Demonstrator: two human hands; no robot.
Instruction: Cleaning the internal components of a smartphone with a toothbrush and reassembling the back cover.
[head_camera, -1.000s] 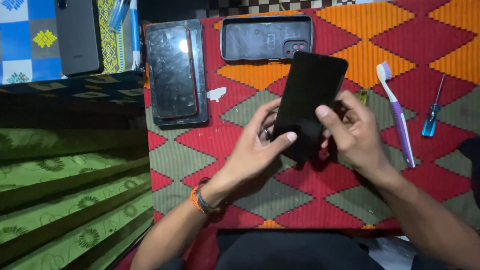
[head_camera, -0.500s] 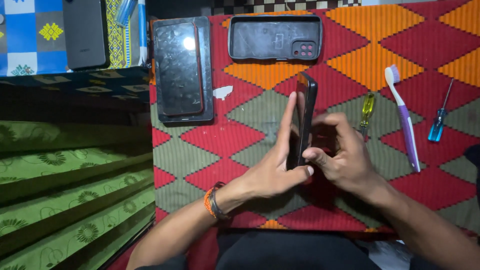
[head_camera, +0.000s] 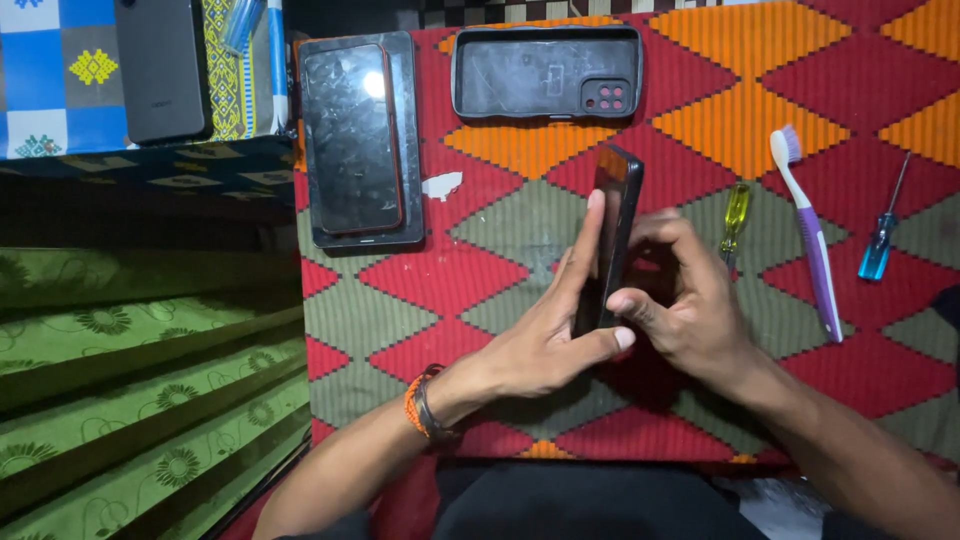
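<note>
Left hand (head_camera: 535, 345) and right hand (head_camera: 690, 305) both grasping black phone (head_camera: 615, 215) edge-on above patterned mat (head_camera: 500, 280), empty case (head_camera: 545, 72) beyond, toothbrush (head_camera: 812, 240) at right.

3 phones (head_camera: 614, 235), 2 screwdrivers (head_camera: 880, 240)

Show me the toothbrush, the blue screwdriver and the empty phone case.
toothbrush (head_camera: 812, 235), head view, on the purple handle.
blue screwdriver (head_camera: 876, 252), head view, on its clear blue handle.
empty phone case (head_camera: 530, 75), head view, on the inner back panel.
</note>
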